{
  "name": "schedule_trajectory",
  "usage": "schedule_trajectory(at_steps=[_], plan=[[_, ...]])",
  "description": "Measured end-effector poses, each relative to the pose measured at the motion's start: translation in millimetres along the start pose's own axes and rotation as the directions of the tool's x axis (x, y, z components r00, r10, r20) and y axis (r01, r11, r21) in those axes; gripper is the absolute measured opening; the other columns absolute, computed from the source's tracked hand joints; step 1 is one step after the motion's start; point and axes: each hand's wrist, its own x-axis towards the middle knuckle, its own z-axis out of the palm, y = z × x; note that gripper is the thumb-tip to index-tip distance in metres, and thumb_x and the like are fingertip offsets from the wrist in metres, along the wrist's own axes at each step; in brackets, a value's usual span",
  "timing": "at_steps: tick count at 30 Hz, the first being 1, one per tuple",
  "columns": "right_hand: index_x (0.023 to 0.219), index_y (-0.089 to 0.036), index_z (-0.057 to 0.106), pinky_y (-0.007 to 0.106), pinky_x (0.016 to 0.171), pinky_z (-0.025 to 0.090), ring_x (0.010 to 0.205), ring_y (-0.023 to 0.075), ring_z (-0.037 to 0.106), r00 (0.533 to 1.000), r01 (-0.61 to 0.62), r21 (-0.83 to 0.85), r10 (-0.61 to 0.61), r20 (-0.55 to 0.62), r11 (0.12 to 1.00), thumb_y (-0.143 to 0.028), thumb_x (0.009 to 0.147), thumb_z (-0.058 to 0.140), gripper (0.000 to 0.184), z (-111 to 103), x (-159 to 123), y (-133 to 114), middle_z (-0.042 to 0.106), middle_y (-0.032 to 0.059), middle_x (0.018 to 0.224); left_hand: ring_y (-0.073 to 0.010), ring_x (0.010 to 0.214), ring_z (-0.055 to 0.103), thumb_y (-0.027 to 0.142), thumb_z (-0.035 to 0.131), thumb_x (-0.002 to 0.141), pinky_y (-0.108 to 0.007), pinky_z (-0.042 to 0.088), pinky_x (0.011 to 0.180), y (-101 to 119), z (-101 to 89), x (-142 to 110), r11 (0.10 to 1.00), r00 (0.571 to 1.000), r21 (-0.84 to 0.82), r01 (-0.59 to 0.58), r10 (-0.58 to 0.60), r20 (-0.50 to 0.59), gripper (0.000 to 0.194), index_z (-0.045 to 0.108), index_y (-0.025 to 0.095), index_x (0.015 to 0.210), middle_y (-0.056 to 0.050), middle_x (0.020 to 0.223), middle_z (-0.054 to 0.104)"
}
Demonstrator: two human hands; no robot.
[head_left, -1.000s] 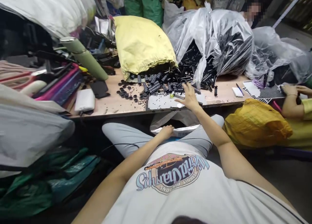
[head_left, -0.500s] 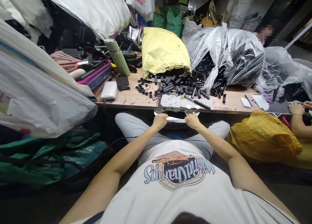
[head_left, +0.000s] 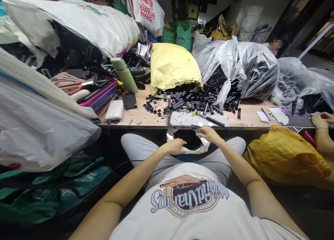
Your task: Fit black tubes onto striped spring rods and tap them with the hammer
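A white plastic bag [head_left: 198,150] hangs below the table's front edge, between my knees, its mouth spread wide around a dark inside. My left hand [head_left: 176,146] is at the near left of the rim, fingers pointing right over the opening and closed on the plastic. At the right side of the mouth, my right hand [head_left: 210,134] has its fingers bent over the rim and holds it. On the table just beyond lie a white mat [head_left: 182,119] and a black-handled tool [head_left: 210,119] with a yellowish tip.
Black ridged cylinders [head_left: 180,102] spill from a yellow sack [head_left: 174,66]. Clear bags [head_left: 258,69] of black parts stand to the right. A green flask [head_left: 124,75] and white box [head_left: 114,110] are left. Another person's hands [head_left: 319,121] are far right, near an orange sack [head_left: 284,156].
The bag's rim, earlier stretched nearly flat between my fists, is now a wide round opening. My left hand has come nearer my body, and my fingers have loosened from fists.
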Motion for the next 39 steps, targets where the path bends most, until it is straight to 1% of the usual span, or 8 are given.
schedule_trajectory(at_steps=[4,9,13,16,19,24,31,39], plan=[[0.112,-0.015,0.059,0.036,0.097,0.039,0.116,0.0249,0.053,0.897,-0.286,0.034,0.280,-0.343,0.958,-0.028,0.089,0.053,0.027,-33.4,59.7,22.8,0.063,0.0143,0.120,-0.0235,0.104,0.063,0.047,0.055,0.087,-0.029,0.046,0.090,-7.0,-27.4,20.9,0.994,0.987,-0.100,0.037,-0.052,-0.152,0.047,0.063,0.014,0.120,-0.013,0.115,0.067],[0.107,-0.012,0.056,0.039,0.083,0.046,0.092,0.0280,0.063,0.834,-0.435,0.138,0.456,-0.310,0.890,-0.025,0.085,0.055,0.025,-50.4,115.6,49.1,0.069,0.0150,0.093,-0.0235,0.103,0.062,0.032,0.050,0.091,-0.032,0.046,0.093,-45.0,-60.0,55.5,0.944,0.817,-0.163,0.287,-0.330,-0.474,0.037,0.064,0.010,0.117,-0.013,0.110,0.068],[0.108,-0.018,0.051,0.030,0.080,0.048,0.087,0.0190,0.065,0.862,-0.339,0.231,0.400,-0.312,0.912,-0.028,0.088,0.048,0.023,-34.6,125.0,41.5,0.068,0.0072,0.094,-0.0234,0.101,0.062,0.027,0.047,0.092,-0.033,0.046,0.092,-72.4,-74.1,79.3,0.913,0.705,-0.209,0.350,-0.404,-0.583,0.033,0.064,0.010,0.115,-0.014,0.111,0.066],[0.103,-0.020,0.051,0.027,0.071,0.050,0.077,0.0159,0.065,0.957,-0.115,0.473,0.226,-0.183,0.873,-0.035,0.085,0.052,0.023,-4.0,120.4,18.1,0.067,0.0023,0.087,-0.0239,0.102,0.059,0.026,0.042,0.094,-0.034,0.045,0.093,-75.7,-78.8,103.2,0.934,0.715,-0.128,0.333,-0.339,-0.611,0.033,0.063,0.011,0.115,-0.014,0.110,0.065],[0.102,-0.020,0.052,0.029,0.067,0.050,0.068,0.0157,0.062,0.986,-0.134,0.556,0.166,-0.008,0.820,-0.034,0.081,0.058,0.026,25.4,116.0,-6.3,0.064,-0.0021,0.074,-0.0273,0.104,0.055,0.023,0.039,0.094,-0.036,0.045,0.087,-72.8,-83.0,133.8,0.920,0.753,0.013,0.392,-0.312,-0.579,0.035,0.061,0.011,0.117,-0.017,0.111,0.061],[0.118,-0.020,0.056,0.042,0.095,0.045,0.113,0.0250,0.056,0.985,-0.047,0.099,0.062,-0.160,0.994,-0.025,0.082,0.063,0.036,25.9,113.9,-23.9,0.057,0.0124,0.128,-0.0305,0.105,0.052,0.019,0.042,0.092,-0.040,0.043,0.086,-82.2,-88.5,174.6,0.870,0.827,0.172,0.461,-0.352,-0.437,0.028,0.065,0.006,0.102,-0.020,0.103,0.062],[0.131,-0.017,0.052,0.048,0.105,0.039,0.131,0.0349,0.042,0.956,0.222,-0.101,-0.195,0.219,0.970,-0.045,0.056,0.085,0.086,-1.8,122.5,-16.1,0.040,0.0179,0.147,-0.0233,0.098,0.059,0.025,0.043,0.095,-0.034,0.046,0.086,-94.4,-86.5,167.9,0.943,0.787,-0.206,0.263,-0.333,-0.520,0.028,0.058,0.010,0.115,-0.016,0.113,0.059],[0.101,-0.013,0.062,0.044,0.098,0.045,0.116,0.0335,0.052,0.928,0.245,-0.129,-0.194,0.319,0.961,-0.020,0.048,0.088,0.059,-9.3,142.0,-20.4,0.048,0.0177,0.133,-0.0060,0.045,0.047,0.050,0.054,0.087,-0.018,0.036,0.042,-73.3,-80.3,120.7,0.342,0.777,-0.917,-0.204,-0.513,-0.364,0.036,0.056,0.015,0.097,0.002,0.070,0.053]])
